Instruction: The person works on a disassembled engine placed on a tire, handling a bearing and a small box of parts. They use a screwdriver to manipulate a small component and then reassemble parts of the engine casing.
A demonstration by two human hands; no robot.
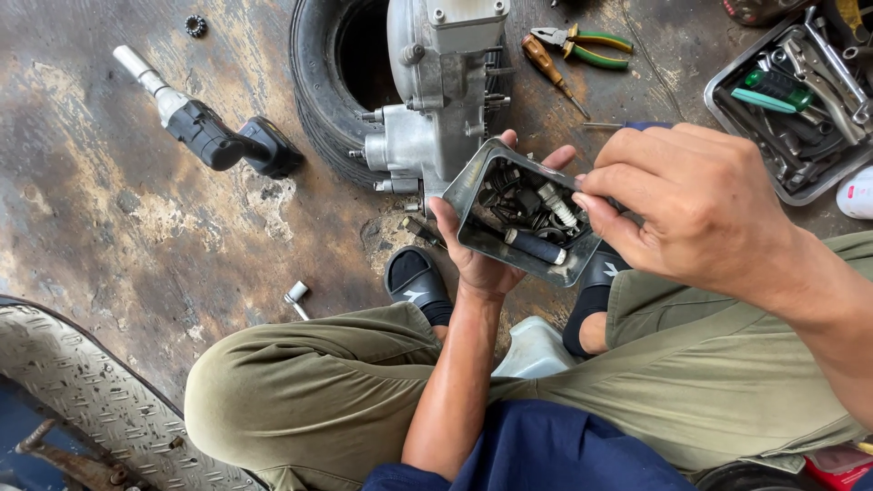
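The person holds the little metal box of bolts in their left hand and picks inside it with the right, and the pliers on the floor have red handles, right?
Nearly. The pliers have green and yellow handles, not red; the head view shows them lying on the floor by the screwdriver. The rest is right: the left hand holds the metal box of bolts and the right hand picks inside it.

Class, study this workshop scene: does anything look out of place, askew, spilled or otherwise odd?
Loose bits lie apart from the tool tray: a small gear and a socket piece sit alone on the stained floor. The parts tin is tilted in the left hand while the right hand picks inside.
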